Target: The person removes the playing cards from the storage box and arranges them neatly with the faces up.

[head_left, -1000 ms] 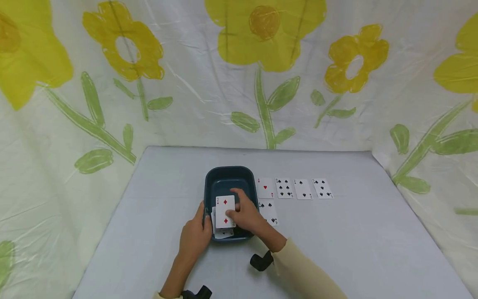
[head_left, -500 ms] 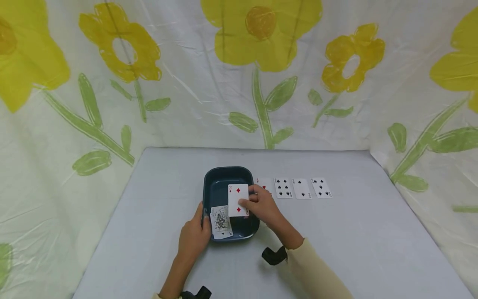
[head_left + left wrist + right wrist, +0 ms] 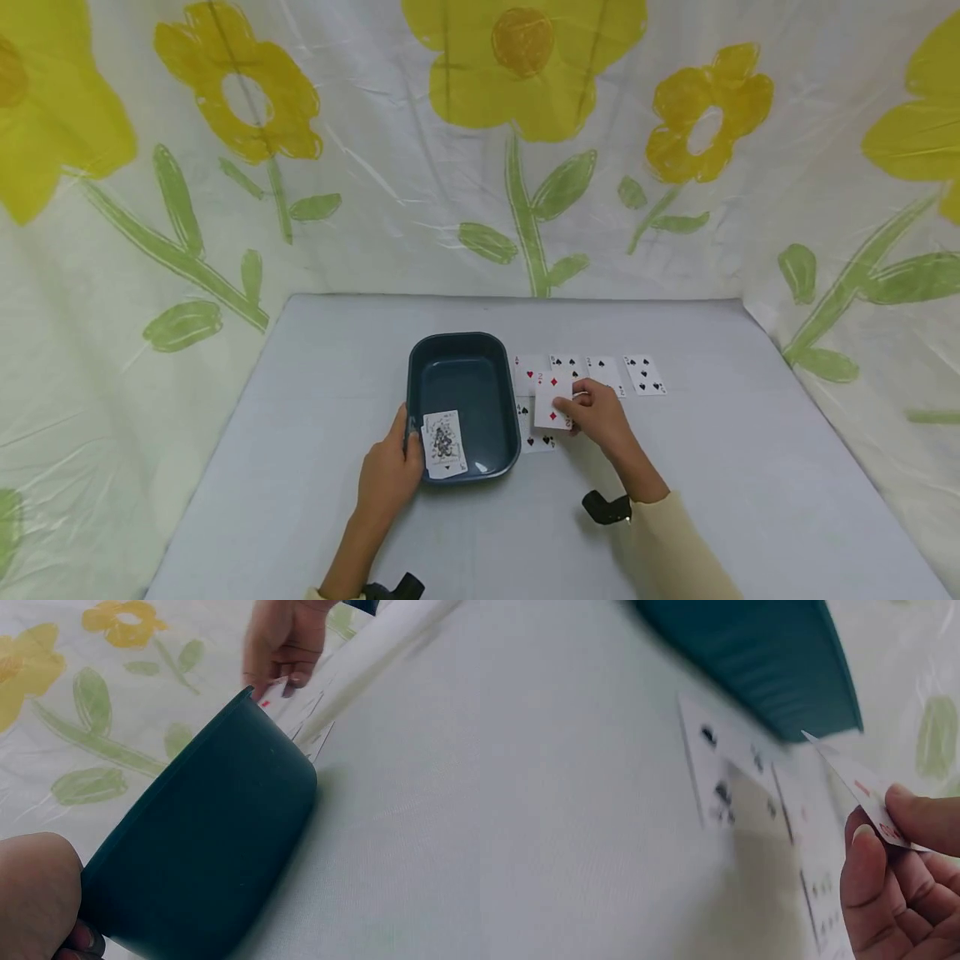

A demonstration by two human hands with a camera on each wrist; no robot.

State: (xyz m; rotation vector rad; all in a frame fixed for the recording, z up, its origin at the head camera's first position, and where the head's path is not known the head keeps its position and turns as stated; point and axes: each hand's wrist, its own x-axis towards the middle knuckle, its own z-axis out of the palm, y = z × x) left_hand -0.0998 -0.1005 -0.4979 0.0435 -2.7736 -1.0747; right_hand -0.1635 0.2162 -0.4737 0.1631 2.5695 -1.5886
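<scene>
My right hand pinches a two of diamonds by its right edge, thumb on its face. The card hovers above the four of spades, partly covering it; in the right wrist view the two of diamonds is tilted and apart from the table. My left hand grips the left wall of a dark teal tray, thumb over the rim. In the left wrist view the tray hides most of the cards beyond it. A small stack with a joker on top lies in the tray's near left corner.
Right of the tray runs a row: ace of hearts, six of spades, two of spades and five of spades. A white cloth covers the table; a flower-printed curtain stands behind it.
My right hand has lifted the two of diamonds off the stack in the tray, baring the joker, and carried it right, past the tray's rim. The left hand keeps its hold.
</scene>
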